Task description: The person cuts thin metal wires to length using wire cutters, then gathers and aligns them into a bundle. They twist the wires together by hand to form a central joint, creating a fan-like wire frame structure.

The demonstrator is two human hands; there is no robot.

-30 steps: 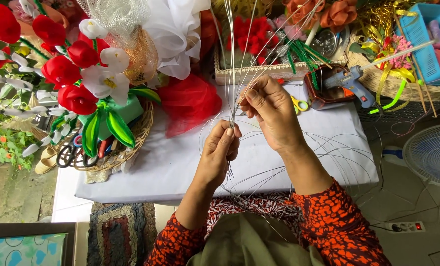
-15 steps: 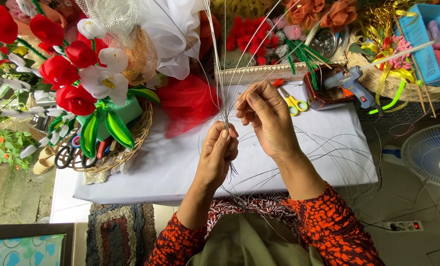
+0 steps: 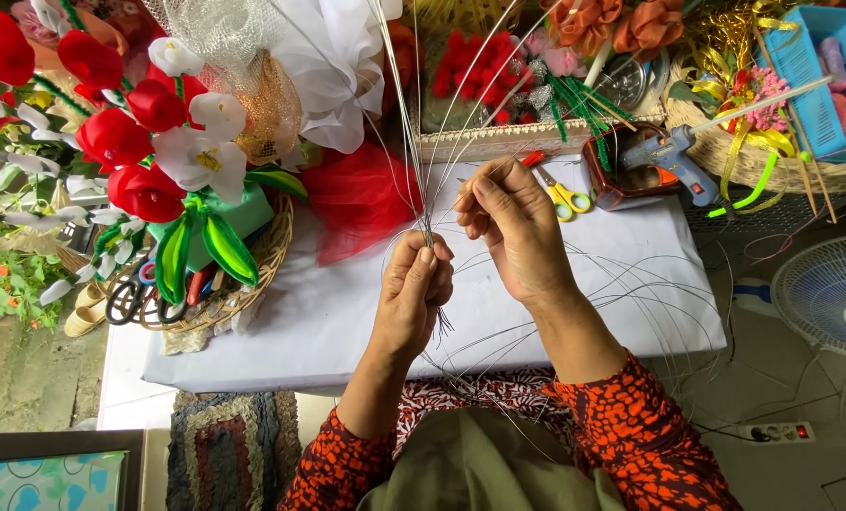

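My left hand (image 3: 415, 293) is closed around a bundle of thin grey wires (image 3: 414, 142) that fan upward over the white-covered table (image 3: 328, 322). The wires' short ends stick out below the fist. My right hand (image 3: 513, 222) is just to the right and slightly higher, its fingertips pinching one wire of the bundle. More loose wire curves over the table to the right (image 3: 631, 284).
A wicker basket (image 3: 243, 293) with red and white fabric flowers and scissors stands at left. Red netting (image 3: 357, 199), yellow-handled scissors (image 3: 565, 196), a blue glue gun (image 3: 674, 161) and a blue tray (image 3: 811, 76) lie behind. A fan (image 3: 835, 293) and power strip (image 3: 773, 432) sit on the floor at right.
My left hand has shifted slightly up and right along the wire bundle. My right hand has moved left a little, closer to the bundle, and now pinches a wire.
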